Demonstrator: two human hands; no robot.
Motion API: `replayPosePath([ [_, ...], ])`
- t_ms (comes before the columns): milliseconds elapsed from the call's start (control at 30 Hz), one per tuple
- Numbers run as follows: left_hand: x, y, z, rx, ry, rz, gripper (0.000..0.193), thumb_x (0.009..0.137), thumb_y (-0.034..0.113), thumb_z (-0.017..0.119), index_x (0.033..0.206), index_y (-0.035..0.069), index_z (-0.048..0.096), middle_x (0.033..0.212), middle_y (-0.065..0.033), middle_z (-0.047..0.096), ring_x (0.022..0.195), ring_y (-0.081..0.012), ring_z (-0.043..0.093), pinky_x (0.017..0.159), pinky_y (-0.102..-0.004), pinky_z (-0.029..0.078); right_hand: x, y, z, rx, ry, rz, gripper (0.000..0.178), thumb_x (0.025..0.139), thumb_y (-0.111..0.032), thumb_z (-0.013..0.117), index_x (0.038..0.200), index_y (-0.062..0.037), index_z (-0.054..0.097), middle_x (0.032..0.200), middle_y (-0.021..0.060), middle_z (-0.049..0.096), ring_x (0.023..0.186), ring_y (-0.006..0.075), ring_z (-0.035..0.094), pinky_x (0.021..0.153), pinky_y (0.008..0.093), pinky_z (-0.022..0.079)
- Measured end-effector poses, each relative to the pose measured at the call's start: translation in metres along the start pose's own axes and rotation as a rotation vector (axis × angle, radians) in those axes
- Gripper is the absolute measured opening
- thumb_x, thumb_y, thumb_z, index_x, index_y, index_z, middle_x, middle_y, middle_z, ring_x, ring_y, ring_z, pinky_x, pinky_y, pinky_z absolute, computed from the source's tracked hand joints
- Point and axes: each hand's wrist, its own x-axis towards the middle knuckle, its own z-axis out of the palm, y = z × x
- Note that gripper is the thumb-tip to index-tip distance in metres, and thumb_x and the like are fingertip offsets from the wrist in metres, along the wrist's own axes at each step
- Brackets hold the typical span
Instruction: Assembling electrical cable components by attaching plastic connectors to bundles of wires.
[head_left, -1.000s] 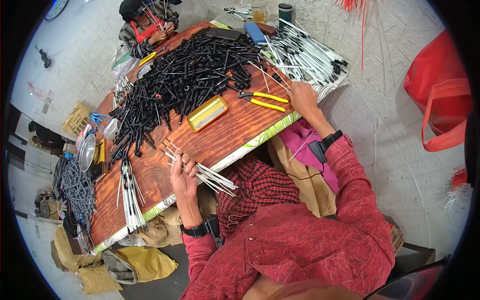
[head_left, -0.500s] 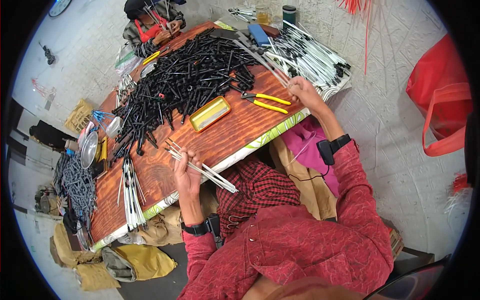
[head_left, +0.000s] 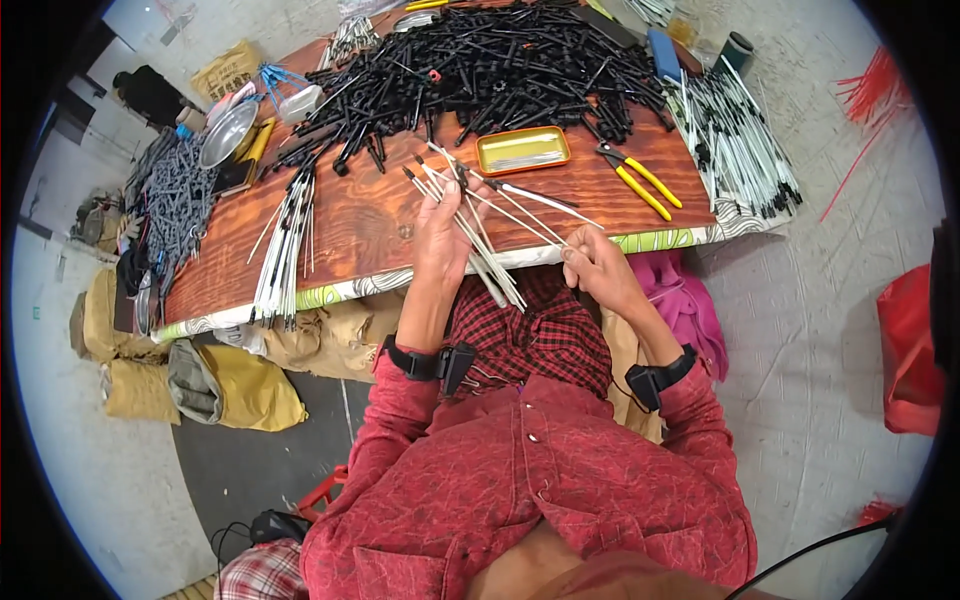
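Observation:
My left hand (head_left: 443, 228) is closed around several thin white rods (head_left: 492, 268) with dark tips, held over the near edge of the table. To its right, my right hand (head_left: 598, 266) pinches the ends of thin white rods (head_left: 527, 222) that slant up toward the left hand. Where these rods cross at the left fingers, I cannot tell whether they touch. Just beyond the hands lies a shallow yellow tin (head_left: 522, 150) with thin white pieces in it. Pliers (head_left: 645, 182) with yellow handles rest to the right of the tin.
A large heap of black plastic parts (head_left: 470, 70) covers the far table. White rods with black ends (head_left: 738, 150) are piled at the right, and another bundle (head_left: 285, 250) lies at the left. Grey parts (head_left: 170, 210) and a metal bowl (head_left: 229, 136) are beyond the left edge.
My right hand has come from the rod pile at the right to beside my left hand, bringing rods. The view has turned, and the other person across the table is out of it.

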Motion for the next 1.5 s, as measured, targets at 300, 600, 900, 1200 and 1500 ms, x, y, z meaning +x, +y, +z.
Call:
replayPosePath([
  [300, -0.008, 0.006, 0.009, -0.160, -0.054, 0.030, 0.026, 0.099, 0.016, 0.058, 0.123, 0.007, 0.052, 0.095, -0.0032, 0.059, 0.087, -0.0144, 0.059, 0.080, -0.0325, 0.053, -0.008, 0.011, 0.029, 0.258, -0.147, 0.121, 0.013, 0.099, -0.016, 0.049, 0.100, -0.0037, 0.047, 0.068, 0.0019, 0.054, 0.054, 0.0091, 0.047, 0.050, 0.0249, 0.038],
  [600, -0.021, 0.023, 0.020, -0.082, -0.241, -0.111, 0.021, 0.101, 0.014, 0.051, 0.121, 0.006, 0.050, 0.085, 0.0003, 0.046, 0.073, -0.0093, 0.046, 0.070, -0.0284, 0.047, -0.022, -0.011, 0.020, 0.207, -0.422, 0.253, 0.022, 0.101, -0.024, 0.051, 0.101, -0.0021, 0.048, 0.072, 0.0063, 0.060, 0.059, 0.0158, 0.060, 0.054, 0.0287, 0.046],
  [900, -0.058, 0.042, 0.073, -0.125, -0.356, -0.390, 0.017, 0.100, 0.016, 0.054, 0.113, 0.007, 0.048, 0.083, -0.0009, 0.042, 0.072, -0.0107, 0.044, 0.063, -0.0244, 0.041, -0.010, -0.043, 0.021, -0.273, 0.095, -0.552, 0.042, 0.095, -0.035, 0.060, 0.119, -0.0009, 0.057, 0.102, 0.0150, 0.067, 0.098, 0.0307, 0.065, 0.088, 0.0393, 0.050],
  [1200, -0.015, 0.012, -0.007, 0.106, -0.159, -0.066, 0.021, 0.099, 0.013, 0.057, 0.118, 0.007, 0.052, 0.089, -0.0030, 0.050, 0.075, -0.0118, 0.048, 0.068, -0.0273, 0.044, 0.022, -0.007, -0.123, -0.745, 0.794, -0.213, 0.020, 0.091, -0.025, 0.062, 0.096, -0.0071, 0.068, 0.097, 0.0135, 0.068, 0.090, 0.0327, 0.066, 0.074, 0.0427, 0.052],
  [1500, -0.007, 0.001, -0.019, 0.240, -0.057, 0.063, 0.022, 0.101, 0.010, 0.052, 0.122, 0.006, 0.049, 0.095, -0.0032, 0.053, 0.079, -0.0127, 0.047, 0.071, -0.0281, 0.042, 0.023, 0.056, -0.237, -1.141, 0.810, 0.274, 0.035, 0.086, -0.038, 0.062, 0.086, -0.0028, 0.066, 0.086, 0.0205, 0.069, 0.082, 0.0385, 0.067, 0.067, 0.0504, 0.050],
])
